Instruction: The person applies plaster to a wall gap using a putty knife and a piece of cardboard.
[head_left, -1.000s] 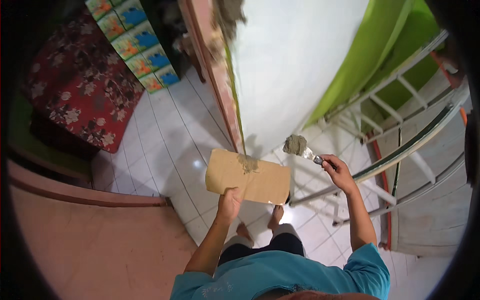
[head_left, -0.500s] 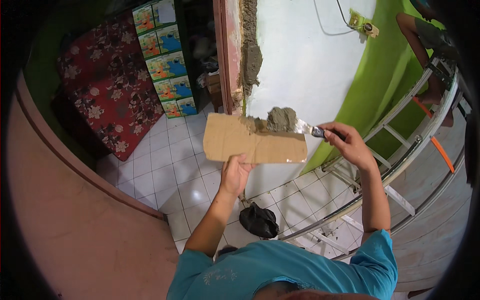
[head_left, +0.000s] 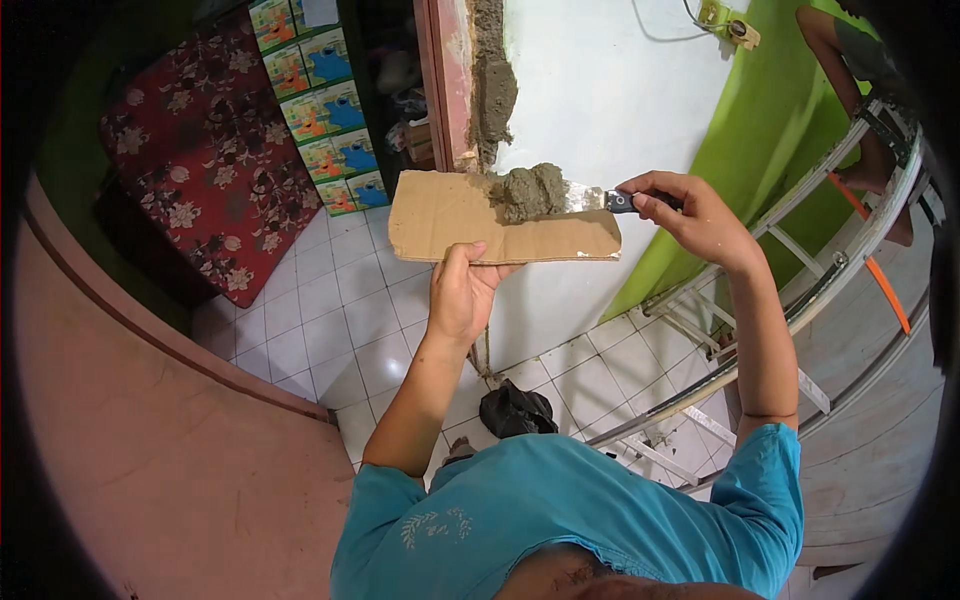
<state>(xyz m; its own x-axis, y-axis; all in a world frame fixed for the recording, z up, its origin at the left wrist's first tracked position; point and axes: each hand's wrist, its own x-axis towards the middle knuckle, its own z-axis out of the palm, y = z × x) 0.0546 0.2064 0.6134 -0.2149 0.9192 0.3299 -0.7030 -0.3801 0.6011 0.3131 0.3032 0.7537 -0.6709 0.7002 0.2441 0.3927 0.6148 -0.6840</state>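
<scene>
Cardboard sheet sits at centre frame, gripped at its lower edge by the left hand, fingers clenched on it. Grey mortar lies on its upper right part. The right hand, right of centre, grasps a putty knife, whose blade touches the mortar beside the white wall.

A single head-worn fisheye view looks steeply down from above the person's shoulders, close over both raised arms, facing the white wall ahead, with the tiled floor far below at left.
</scene>
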